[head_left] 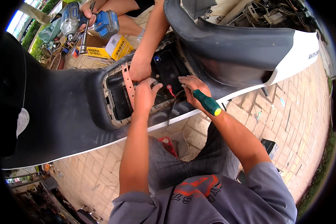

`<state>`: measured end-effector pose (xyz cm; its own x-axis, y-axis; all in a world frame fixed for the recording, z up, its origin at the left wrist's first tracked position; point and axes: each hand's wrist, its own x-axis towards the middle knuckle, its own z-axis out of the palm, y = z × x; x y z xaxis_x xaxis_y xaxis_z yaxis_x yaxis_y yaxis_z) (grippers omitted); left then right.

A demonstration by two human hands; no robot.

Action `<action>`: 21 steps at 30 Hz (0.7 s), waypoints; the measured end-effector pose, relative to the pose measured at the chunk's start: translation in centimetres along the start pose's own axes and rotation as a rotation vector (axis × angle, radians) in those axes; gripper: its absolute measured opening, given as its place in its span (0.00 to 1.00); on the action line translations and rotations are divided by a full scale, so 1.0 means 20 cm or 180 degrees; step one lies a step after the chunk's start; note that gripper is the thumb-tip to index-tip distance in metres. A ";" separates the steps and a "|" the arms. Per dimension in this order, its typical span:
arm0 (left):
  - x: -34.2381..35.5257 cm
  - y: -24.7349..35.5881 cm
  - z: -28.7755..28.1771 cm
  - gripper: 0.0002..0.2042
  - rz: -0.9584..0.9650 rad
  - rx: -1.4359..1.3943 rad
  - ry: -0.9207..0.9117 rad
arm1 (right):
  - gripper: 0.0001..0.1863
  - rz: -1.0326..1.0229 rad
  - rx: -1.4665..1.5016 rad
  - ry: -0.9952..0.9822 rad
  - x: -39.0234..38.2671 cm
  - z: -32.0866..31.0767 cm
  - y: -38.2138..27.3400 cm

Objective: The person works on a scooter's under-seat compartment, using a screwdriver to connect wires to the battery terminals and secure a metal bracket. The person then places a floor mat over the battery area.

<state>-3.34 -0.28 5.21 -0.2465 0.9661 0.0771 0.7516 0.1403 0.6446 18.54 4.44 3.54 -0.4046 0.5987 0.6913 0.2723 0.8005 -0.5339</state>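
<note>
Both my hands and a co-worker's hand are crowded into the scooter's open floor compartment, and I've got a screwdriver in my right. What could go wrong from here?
1. The screwdriver in your right hand points into the compartment near the red wire; a slip might nick it or bridge contacts.
2. The co-worker's hand sits right beside your left hand, so a sudden move could jab or pinch fingers.
3. The pink strap hangs loose and may snag.

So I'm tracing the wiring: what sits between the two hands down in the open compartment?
In the head view, a red cable end lies between the left hand and the right hand, over the black battery.
</note>
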 end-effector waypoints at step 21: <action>-0.38 0.24 -0.07 0.15 -0.0432 -0.3046 0.0112 | 0.09 0.1149 0.1256 0.0188 -0.02 -0.01 -0.53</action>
<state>1.27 -7.28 8.72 -0.3243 0.9454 -0.0310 -0.0972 -0.0007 0.9953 15.94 -4.38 8.97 -0.2930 0.8436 0.4500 0.0315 0.4789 -0.8773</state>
